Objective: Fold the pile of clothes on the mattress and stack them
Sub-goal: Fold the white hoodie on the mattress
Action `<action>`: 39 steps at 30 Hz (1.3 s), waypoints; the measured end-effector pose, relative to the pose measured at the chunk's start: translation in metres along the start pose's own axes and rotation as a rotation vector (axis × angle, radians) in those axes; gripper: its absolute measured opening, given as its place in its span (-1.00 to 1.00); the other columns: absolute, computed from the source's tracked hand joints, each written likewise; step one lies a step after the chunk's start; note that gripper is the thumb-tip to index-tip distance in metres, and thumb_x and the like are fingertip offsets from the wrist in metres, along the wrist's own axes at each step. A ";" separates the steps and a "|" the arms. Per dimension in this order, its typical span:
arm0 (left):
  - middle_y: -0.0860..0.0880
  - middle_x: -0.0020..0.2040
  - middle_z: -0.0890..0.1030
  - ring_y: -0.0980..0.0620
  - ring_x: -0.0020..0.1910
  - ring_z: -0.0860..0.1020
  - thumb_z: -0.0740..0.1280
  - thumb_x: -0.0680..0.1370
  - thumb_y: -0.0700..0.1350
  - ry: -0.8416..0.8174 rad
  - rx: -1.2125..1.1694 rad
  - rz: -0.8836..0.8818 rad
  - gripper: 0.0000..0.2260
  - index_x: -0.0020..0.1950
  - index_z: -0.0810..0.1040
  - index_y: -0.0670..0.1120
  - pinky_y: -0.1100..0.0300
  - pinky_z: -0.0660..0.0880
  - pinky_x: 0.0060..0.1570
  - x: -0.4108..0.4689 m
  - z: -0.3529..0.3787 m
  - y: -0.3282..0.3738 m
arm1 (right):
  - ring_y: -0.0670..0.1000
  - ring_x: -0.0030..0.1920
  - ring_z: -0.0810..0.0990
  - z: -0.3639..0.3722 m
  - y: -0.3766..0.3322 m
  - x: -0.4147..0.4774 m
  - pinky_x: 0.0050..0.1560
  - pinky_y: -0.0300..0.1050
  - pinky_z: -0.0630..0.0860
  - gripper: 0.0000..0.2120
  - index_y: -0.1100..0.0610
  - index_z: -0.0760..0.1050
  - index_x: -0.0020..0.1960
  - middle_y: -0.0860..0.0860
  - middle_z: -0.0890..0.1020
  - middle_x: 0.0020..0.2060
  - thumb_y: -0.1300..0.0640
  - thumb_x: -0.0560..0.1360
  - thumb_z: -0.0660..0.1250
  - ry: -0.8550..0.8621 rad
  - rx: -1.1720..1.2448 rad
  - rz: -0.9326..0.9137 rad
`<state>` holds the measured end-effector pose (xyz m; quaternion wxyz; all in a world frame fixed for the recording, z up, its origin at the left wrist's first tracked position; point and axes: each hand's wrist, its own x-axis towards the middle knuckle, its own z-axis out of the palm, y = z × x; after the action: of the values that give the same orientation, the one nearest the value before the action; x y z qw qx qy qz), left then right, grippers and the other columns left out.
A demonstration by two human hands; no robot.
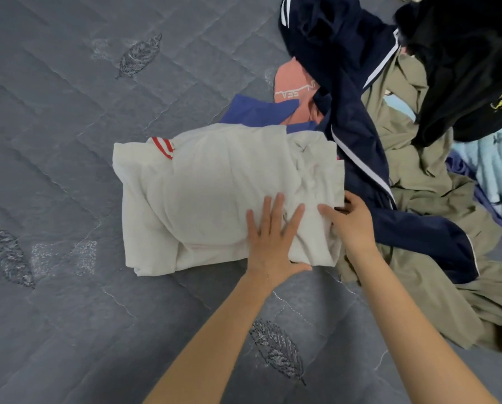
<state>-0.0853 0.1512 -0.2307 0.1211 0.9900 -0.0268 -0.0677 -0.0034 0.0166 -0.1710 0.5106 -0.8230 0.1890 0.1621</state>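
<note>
One folded white garment (214,185) lies on the grey mattress (69,112). The left hand (270,240) presses flat on its near right part, fingers spread. The right hand (351,223) pinches its right edge. Touching it on the right lie one navy jacket (357,135), one olive garment (412,176) and one black garment (462,68).

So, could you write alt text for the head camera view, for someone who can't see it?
A person's left hand presses flat on a folded white garment on a grey quilted mattress, while the right hand pinches its right edge. Unfolded clothes lie heaped to the right.
</note>
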 end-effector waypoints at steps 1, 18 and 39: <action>-0.26 0.55 -0.07 -0.30 0.53 -0.05 0.32 0.17 0.53 -0.023 0.002 -0.045 0.21 0.57 -0.19 -0.01 -0.41 -0.02 0.36 0.003 0.005 0.009 | -0.21 -0.17 0.58 -0.002 -0.001 0.003 -0.17 -0.35 0.51 -0.66 0.19 0.52 0.19 -0.04 0.65 -0.05 0.22 0.44 0.46 -0.014 0.018 0.010; 0.06 0.45 0.34 0.08 0.47 0.26 0.17 0.52 0.20 0.160 -1.345 -0.502 -0.48 0.45 0.25 0.09 -0.06 0.11 0.50 -0.006 -0.067 0.015 | -0.09 0.15 0.60 0.012 -0.040 0.008 -0.01 -0.20 0.60 -0.44 0.00 0.27 0.47 -0.09 0.57 0.23 -0.06 0.53 0.35 -0.202 0.423 0.057; 0.07 0.27 0.57 0.09 0.24 0.54 0.23 0.44 0.38 0.037 -1.808 -0.655 -0.39 0.41 0.39 0.11 0.15 0.49 0.16 -0.058 -0.151 -0.142 | -0.34 0.20 0.41 0.157 -0.142 -0.074 0.20 -0.50 0.32 -0.34 0.06 0.24 0.49 -0.16 0.39 0.33 0.24 0.46 0.42 -0.283 0.029 -0.440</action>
<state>-0.1162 0.3287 -0.1129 0.8140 0.4815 0.3154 -0.0777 -0.0120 0.2265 -0.0930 0.5668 -0.8059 -0.0656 0.1579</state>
